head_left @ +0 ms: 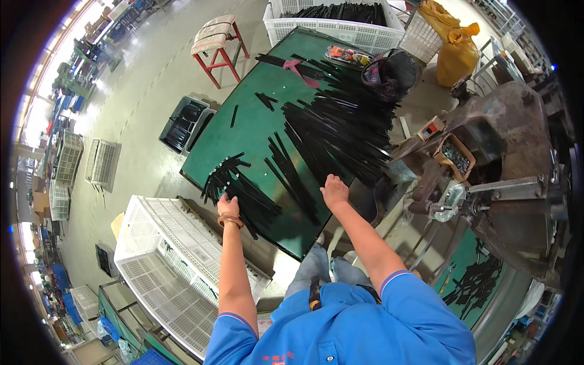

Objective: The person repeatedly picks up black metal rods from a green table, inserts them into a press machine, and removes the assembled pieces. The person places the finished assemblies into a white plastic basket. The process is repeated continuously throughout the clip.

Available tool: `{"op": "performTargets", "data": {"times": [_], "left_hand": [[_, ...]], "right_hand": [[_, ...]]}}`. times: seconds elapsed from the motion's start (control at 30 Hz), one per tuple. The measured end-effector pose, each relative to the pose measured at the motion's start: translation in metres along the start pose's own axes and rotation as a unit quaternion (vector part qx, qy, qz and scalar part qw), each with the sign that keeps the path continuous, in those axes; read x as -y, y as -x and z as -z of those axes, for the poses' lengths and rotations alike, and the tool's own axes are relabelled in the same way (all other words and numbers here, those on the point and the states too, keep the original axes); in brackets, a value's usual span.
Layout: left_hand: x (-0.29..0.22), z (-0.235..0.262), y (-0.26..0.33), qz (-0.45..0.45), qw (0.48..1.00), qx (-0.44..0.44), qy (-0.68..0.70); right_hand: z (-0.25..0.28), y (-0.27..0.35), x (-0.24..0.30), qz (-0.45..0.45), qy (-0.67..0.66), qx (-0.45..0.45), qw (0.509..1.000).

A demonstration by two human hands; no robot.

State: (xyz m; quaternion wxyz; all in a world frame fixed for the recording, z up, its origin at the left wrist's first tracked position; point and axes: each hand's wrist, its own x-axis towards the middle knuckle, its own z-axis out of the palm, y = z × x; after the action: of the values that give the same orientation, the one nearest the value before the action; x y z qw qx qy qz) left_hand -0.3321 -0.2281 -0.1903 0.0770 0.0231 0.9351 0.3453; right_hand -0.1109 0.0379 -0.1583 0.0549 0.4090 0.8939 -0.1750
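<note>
My left hand (227, 205) reaches to the near left edge of a green-topped table (210, 149). Its fingers are curled at a loose pile of thin black strips (252, 198), some with pale ends, and appear to pinch one or more of them. My right hand (335, 192) is at the table's near right edge, fingers drawn together. Anything between them is too small or hidden to make out. Just beyond it, a wide spread of long black strips (340, 125) covers the right side of the table. A few more strips (286, 167) lie between the two piles.
White plastic crates stand at near left (137, 243) and beyond the table (337, 27), the far one holding black strips. A dark metal machine (517, 134) with a box of small parts (455, 157) is on my right. A red-legged stool (216, 45) and grey bin (182, 125) stand left.
</note>
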Motion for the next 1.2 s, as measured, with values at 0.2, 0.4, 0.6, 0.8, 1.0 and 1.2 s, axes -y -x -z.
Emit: {"op": "performTargets", "data": {"times": [0.2,0.4,0.6,0.8,1.0,1.2], "left_hand": [[-0.003,-0.01,0.022,-0.026,0.998,-0.024,-0.048],[-0.053,-0.014,0.072,-0.16,0.978,-0.086,0.101],[-0.111,-0.028,0.163,-0.266,0.949,0.063,0.156],[-0.111,-0.021,0.241,-0.233,0.935,0.17,0.206],[-0.056,-0.002,0.253,-0.18,0.95,0.184,0.175],[-0.034,0.005,0.251,-0.127,0.957,0.168,0.2]], "right_hand": [[-0.013,0.004,-0.018,-0.071,-0.132,-0.019,0.988],[-0.001,-0.003,-0.048,-0.09,-0.192,0.022,0.977],[-0.005,0.004,-0.033,-0.078,-0.199,-0.024,0.977],[-0.007,-0.004,-0.011,-0.081,-0.135,0.011,0.988],[0.003,-0.011,-0.016,-0.056,-0.106,0.092,0.989],[-0.002,-0.006,-0.017,-0.08,-0.127,0.09,0.985]]}}
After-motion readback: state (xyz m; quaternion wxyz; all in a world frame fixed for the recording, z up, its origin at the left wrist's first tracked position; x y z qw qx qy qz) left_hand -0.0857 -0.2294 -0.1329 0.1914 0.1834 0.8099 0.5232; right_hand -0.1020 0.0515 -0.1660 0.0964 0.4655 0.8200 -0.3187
